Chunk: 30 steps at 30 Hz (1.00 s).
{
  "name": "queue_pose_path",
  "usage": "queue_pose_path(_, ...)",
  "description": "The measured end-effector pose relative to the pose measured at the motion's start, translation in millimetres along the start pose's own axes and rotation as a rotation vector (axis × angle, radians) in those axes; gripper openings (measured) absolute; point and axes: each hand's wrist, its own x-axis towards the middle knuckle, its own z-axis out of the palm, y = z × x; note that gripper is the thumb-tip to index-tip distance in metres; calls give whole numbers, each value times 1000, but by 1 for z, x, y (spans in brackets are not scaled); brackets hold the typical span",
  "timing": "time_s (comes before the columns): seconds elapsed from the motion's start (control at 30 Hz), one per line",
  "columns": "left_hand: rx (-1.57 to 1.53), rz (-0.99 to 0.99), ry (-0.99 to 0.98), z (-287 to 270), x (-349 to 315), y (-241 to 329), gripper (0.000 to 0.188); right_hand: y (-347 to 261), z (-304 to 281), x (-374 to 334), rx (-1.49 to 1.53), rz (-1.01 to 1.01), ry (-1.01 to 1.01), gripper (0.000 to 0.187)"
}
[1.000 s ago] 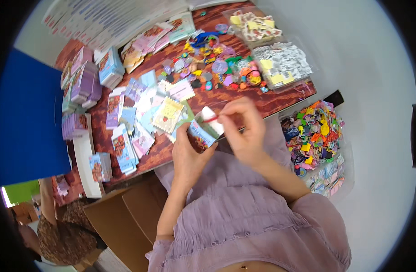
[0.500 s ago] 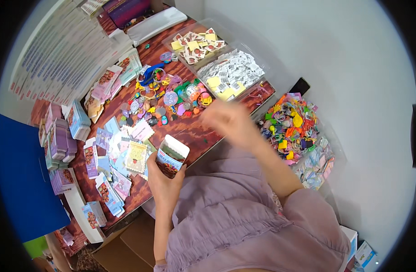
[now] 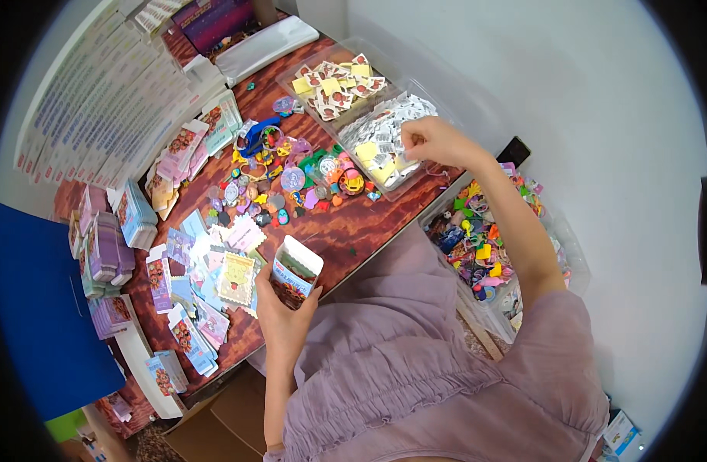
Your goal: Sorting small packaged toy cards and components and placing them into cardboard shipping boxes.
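Note:
In my left hand (image 3: pixel 284 319) is a small light-blue cardboard box (image 3: pixel 295 271), held upright over the table's near edge with its top flap up and its mouth open. My right hand (image 3: pixel 440 143) is over the clear plastic tray (image 3: pixel 415 175), at the side filled with small white printed packets (image 3: pixel 380 127). Its fingertips are pinched together, and whatever is between them is hidden. Yellow paper squares (image 3: pixel 366 152) lie among the packets beside the hand. The tray's far compartment holds red-and-white picture packets (image 3: pixel 334 91).
Small colourful trinkets (image 3: pixel 288 177) cover the middle of the table (image 3: pixel 334 239). Left of them lie scalloped cards (image 3: pixel 236 277) and flat boxes (image 3: pixel 190 339), with stacks of folded boxes (image 3: pixel 105 246) further left. A bin of plastic toys (image 3: pixel 488 246) stands at my right. A blue panel (image 3: pixel 49 308) borders the left.
My right hand has moved up and right, from the table's edge to over the white packets, and its fingers are now pinched. The left hand still holds the box, shifted slightly.

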Motion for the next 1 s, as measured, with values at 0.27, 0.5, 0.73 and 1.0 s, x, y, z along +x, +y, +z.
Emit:
queue_pose_path(0.27,33,-42,-55,-4,9,12,75,4,7,16,480,154,265,7)
queue_pose_path(0.5,15,-56,-42,-2,10,12,74,7,32,26,-116,-161,330,8)
queue_pose_path(0.73,-51,-91,-58,-5,7,12,73,2,42,21,-191,-152,363,8)
queue_pose_path(1.0,-59,-11,-10,-4,-2,-7,73,-27,34,-2,570,18,255,10)
